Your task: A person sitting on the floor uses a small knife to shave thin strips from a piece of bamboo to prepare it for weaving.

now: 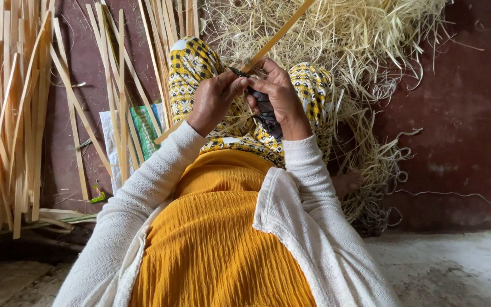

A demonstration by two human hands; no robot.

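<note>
A long thin bamboo strip (pixel 279 34) runs slantwise from the top middle down past my hands to the lower left. My left hand (pixel 214 99) grips the strip just below a dark knife blade. My right hand (pixel 277 94) holds that knife (pixel 265 111) by its dark handle, the blade tip resting against the strip between my two thumbs. Both hands hover above my knees, which are covered by yellow patterned cloth (pixel 191 65).
A heap of pale bamboo shavings (pixel 342 34) lies beyond my knees and trails down on the right. Bundles of cut bamboo strips (pixel 9 102) lean at the left and across the dark red floor. A green and white packet (pixel 143 128) lies under some strips.
</note>
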